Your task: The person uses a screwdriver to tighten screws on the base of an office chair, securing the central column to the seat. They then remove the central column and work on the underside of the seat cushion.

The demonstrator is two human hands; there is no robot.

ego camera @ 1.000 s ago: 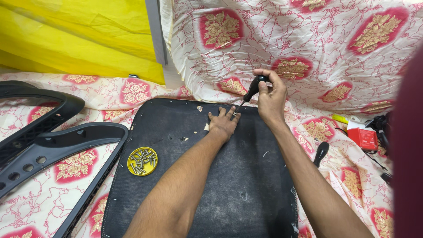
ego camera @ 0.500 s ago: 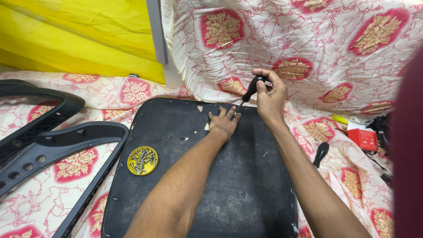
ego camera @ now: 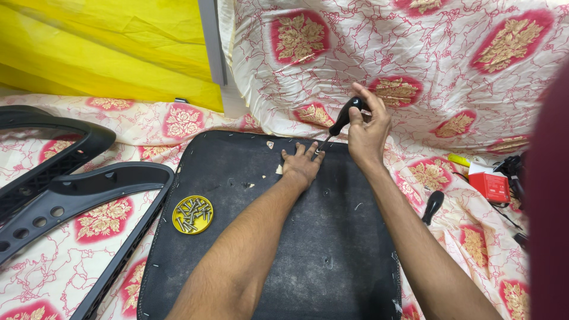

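Hands first: my right hand (ego camera: 367, 133) is wrapped tight around the black handle of a screwdriver (ego camera: 344, 118), with the thin shaft angled down so the tip meets the far edge of the big black fabric-covered seat panel (ego camera: 267, 237). My left hand (ego camera: 301, 166) lies flat on that panel, fingers spread and holding nothing, fingertips just beside the screwdriver tip. The panel sits on a floral bedsheet in cream, red and gold (ego camera: 106, 225) that also runs up over something bulky past the panel's far edge. Near the panel's left edge there's a round yellow lid full of silver screws (ego camera: 192, 214), well apart from both hands. A few pale scraps lie on the panel close to my left wrist. Off the left edge of the panel are two black plastic chair frame pieces with holes (ego camera: 71, 189), lying on the sheet. Off the right edge I can see a second black tool handle (ego camera: 433, 205) and, farther out, a small red box (ego camera: 489, 186). Yellow cloth (ego camera: 106, 47) fills the far left corner.
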